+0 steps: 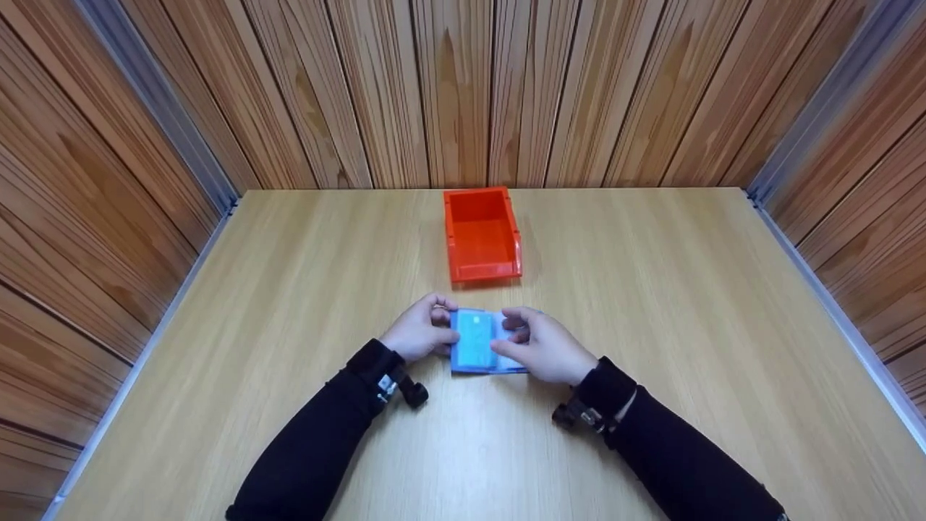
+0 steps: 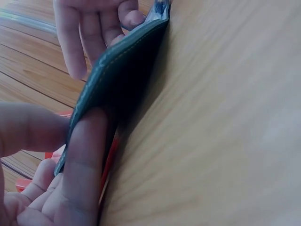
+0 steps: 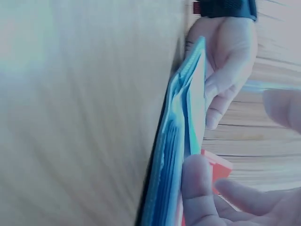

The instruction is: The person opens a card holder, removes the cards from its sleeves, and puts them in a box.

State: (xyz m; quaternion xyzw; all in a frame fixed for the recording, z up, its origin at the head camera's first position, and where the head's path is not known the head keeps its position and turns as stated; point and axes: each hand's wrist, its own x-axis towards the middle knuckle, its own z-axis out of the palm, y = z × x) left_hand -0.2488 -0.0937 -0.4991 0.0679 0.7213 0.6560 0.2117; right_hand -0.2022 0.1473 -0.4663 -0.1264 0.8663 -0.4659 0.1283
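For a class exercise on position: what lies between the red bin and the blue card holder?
Bare tabletop separates the red bin from the blue card holder, as the head view shows.

Forearms (image 1: 312,440) angled inward, fingers (image 1: 522,316) bent

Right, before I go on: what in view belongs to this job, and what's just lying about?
In the job:
blue wallet, open, held at its left edge
light-blue card, on the wallet's left half

Apparently just lying about:
red bin, untouched, on the table beyond the wallet
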